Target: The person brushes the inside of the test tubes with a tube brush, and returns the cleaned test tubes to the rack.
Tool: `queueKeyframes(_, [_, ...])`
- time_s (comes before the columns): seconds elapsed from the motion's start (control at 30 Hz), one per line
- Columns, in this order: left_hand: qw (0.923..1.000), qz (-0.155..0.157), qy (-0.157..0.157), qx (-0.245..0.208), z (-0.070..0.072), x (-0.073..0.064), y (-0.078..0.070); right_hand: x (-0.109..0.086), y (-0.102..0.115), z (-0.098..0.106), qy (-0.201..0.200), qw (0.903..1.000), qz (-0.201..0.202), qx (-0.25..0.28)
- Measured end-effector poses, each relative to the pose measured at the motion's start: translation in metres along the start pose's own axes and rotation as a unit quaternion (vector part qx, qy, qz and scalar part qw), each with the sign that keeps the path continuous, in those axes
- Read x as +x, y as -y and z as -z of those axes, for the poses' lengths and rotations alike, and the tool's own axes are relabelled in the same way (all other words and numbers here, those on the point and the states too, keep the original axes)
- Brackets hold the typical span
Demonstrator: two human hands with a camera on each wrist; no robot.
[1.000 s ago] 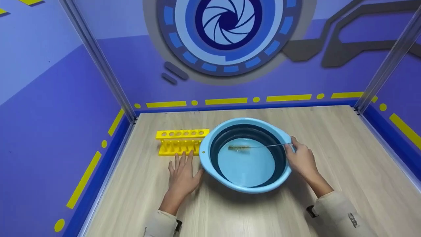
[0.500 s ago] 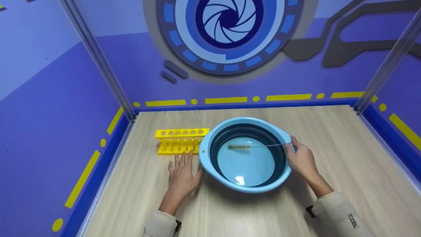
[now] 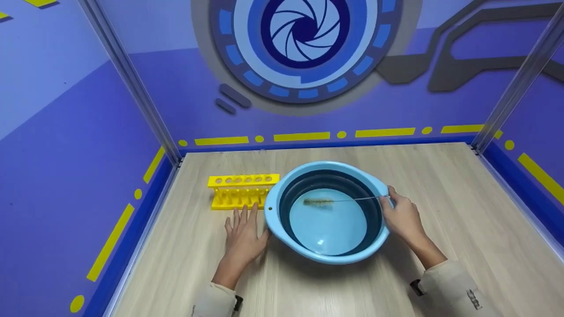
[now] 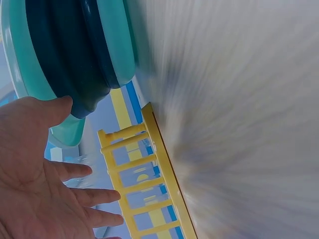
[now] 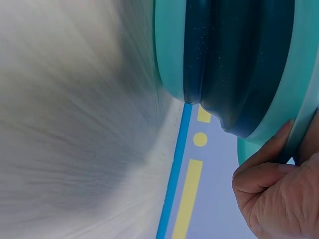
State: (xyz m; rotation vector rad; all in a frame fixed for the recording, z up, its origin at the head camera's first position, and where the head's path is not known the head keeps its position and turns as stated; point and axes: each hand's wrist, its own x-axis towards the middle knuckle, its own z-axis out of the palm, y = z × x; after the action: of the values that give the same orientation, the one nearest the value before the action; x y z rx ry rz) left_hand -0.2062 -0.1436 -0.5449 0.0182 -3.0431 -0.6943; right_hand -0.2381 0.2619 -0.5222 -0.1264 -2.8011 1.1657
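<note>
A light blue collapsible basin (image 3: 328, 257) with a dark blue folding wall stands on the table. Inside it lies a test tube brush (image 3: 318, 202), its brownish bristles over the bottom and its thin wire rising to the right rim. My right hand (image 3: 403, 215) grips the basin's right handle, where the wire's end meets the thumb; in the right wrist view, the fingers curl under the handle. My left hand (image 3: 244, 240) is spread beside the basin, thumb at its left side (image 4: 65, 55). Its fingertips reach the front of the yellow test tube rack (image 3: 244, 180).
The rack stands upright close against the basin's left side and holds no tubes. Behind the wooden tabletop (image 3: 449, 189) rises a purple-blue printed wall (image 3: 211, 119), with side panels at left and right joined by metal posts (image 3: 132, 83).
The basin has shifted slightly toward me and to the left, with my right hand and the brush moving along. The glint on the basin's bottom has changed. My left hand stays in place.
</note>
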Motion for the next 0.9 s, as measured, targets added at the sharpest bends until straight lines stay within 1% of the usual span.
queueKeyframes(0.27, [1.0,0.0,0.0,-0.009,0.004,0.0,-0.006,-0.01,0.001,-0.001,0.0,1.0,0.01,0.001])
queueKeyframes(0.47, [1.0,0.0,0.001,-0.008,0.005,-0.001,-0.006,-0.011,0.0,0.001,-0.005,0.9998,0.007,-0.02])
queueKeyframes(0.6, [0.9999,0.002,0.002,-0.011,0.006,-0.001,-0.006,-0.01,0.0,0.007,0.001,0.9995,0.006,-0.03])
queueKeyframes(0.67, [0.9999,0.002,0.001,-0.011,0.006,-0.001,-0.005,-0.009,-0.001,0.012,0.006,0.9993,0.012,-0.034])
queueKeyframes(0.73, [0.9999,0.001,-0.002,-0.011,0.006,-0.002,-0.004,-0.007,-0.002,0.018,0.004,0.9987,0.027,-0.042])
queueKeyframes(0.83, [0.9999,0.002,-0.005,-0.008,0.006,-0.003,-0.001,-0.003,-0.003,0.027,-0.002,0.996,0.059,-0.068])
queueKeyframes(0.9, [0.9999,0.002,-0.006,-0.008,0.006,-0.003,0.0,-0.001,-0.002,0.031,-0.007,0.992,0.086,-0.092])
